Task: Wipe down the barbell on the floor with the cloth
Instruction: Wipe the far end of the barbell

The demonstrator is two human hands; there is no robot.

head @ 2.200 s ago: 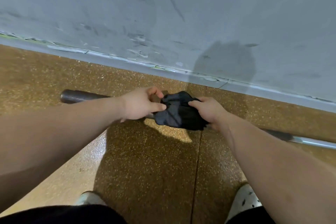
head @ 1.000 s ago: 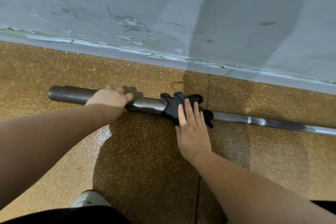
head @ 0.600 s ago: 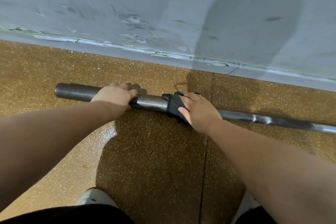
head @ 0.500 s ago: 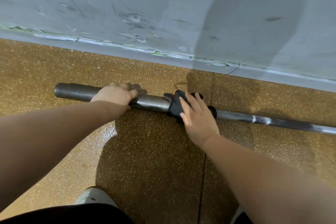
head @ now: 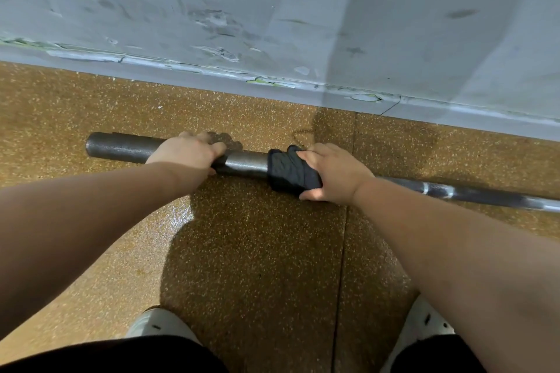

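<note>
A dark steel barbell (head: 121,148) lies on the speckled brown floor, parallel to the wall, its thick sleeve end at the left and its thinner shaft running off to the right. My left hand (head: 189,153) grips the sleeve. A black cloth (head: 288,171) is wrapped over the bar just right of the sleeve. My right hand (head: 335,172) is closed around the cloth and the bar beneath it, with the thumb on the near side.
A scuffed grey wall (head: 272,9) with a chipped baseboard stands just behind the bar. A floor seam (head: 341,251) runs toward me. My two white shoes (head: 157,324) show at the bottom edge.
My right hand went from lying flat on the cloth with fingers spread to curling around cloth and bar. My left hand has stayed on the sleeve.
</note>
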